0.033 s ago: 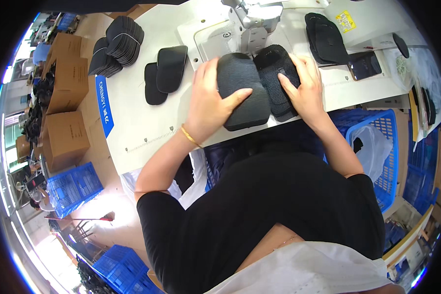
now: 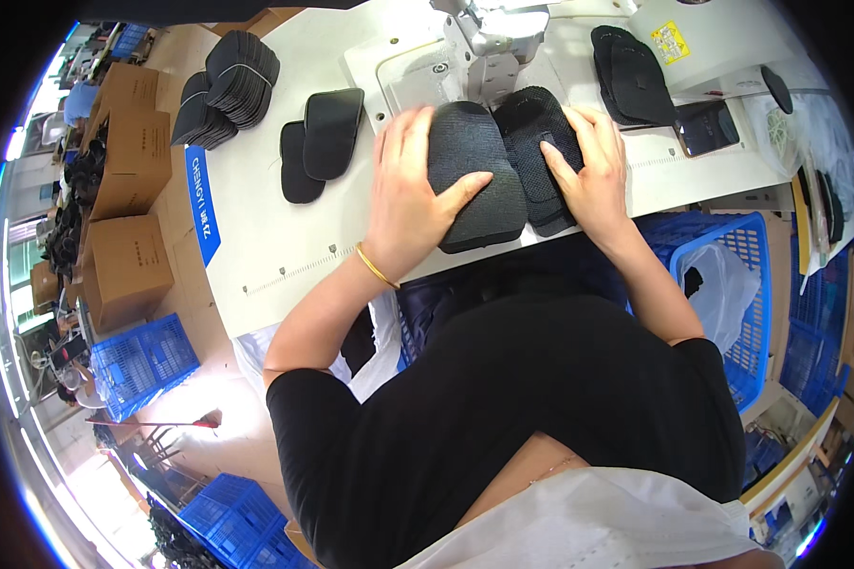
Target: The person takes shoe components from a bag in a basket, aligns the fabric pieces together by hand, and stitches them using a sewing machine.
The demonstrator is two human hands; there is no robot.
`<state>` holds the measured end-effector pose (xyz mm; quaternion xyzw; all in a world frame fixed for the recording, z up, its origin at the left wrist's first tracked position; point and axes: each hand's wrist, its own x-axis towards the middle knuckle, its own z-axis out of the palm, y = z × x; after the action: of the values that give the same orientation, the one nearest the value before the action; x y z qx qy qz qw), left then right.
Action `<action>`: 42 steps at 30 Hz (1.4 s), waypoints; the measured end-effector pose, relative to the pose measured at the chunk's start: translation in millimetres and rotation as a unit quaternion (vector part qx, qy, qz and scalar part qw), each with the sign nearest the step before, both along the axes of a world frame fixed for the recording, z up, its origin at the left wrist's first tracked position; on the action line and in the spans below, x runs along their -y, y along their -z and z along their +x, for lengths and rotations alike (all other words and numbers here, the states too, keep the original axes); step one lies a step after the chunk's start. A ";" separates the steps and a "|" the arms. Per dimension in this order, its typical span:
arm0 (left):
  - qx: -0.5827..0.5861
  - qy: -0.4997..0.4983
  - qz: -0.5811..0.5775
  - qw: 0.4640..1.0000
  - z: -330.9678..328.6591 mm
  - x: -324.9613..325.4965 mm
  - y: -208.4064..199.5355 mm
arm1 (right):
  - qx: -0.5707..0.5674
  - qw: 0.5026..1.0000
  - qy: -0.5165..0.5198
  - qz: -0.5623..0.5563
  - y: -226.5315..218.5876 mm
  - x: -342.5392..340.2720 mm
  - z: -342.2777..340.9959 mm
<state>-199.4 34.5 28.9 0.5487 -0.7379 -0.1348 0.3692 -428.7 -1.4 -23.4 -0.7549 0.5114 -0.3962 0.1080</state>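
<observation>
My left hand point(image 2: 410, 194) grips a black ribbed pad point(image 2: 476, 190) with rounded ends, fingers along its left edge and thumb across its top. Beside it, my right hand point(image 2: 593, 175) is closed around the right edge of a black mesh piece point(image 2: 541, 156), its thumb pressing near a small tab. The two pieces lie side by side at the table's front edge, the ribbed pad slightly overlapping the mesh one. Just beyond them stands the sewing machine head point(image 2: 493, 57). My fingertips behind both pieces are partly hidden.
On the white table point(image 2: 285, 232), two black oval pieces point(image 2: 330, 133) lie left, with tied stacks of black pieces point(image 2: 242, 81) farther off. More black pieces point(image 2: 631, 81) and a phone point(image 2: 707, 128) lie right. Below stands a blue basket point(image 2: 754, 284) with a plastic bag.
My left hand and the ribbed pad have shifted slightly to the right, closer against the mesh piece. My right hand has hardly moved.
</observation>
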 end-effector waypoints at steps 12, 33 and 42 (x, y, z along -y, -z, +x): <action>-0.636 0.063 0.233 0.733 -17.4 0.6 -55.0 | 0.319 0.931 -0.173 0.028 -78.2 4.5 27.3; -0.629 0.037 0.118 0.767 4.2 23.9 -50.3 | 0.403 0.852 -0.222 0.252 -85.9 -6.4 36.4; -0.522 0.080 0.194 0.827 12.8 82.0 -68.3 | 0.345 0.841 -0.229 0.349 -101.7 21.3 29.7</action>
<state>-186.6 -47.5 97.2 0.3955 -0.4353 -0.5707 0.5730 -398.9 -22.7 78.3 -0.5777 0.3579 -0.3900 0.6214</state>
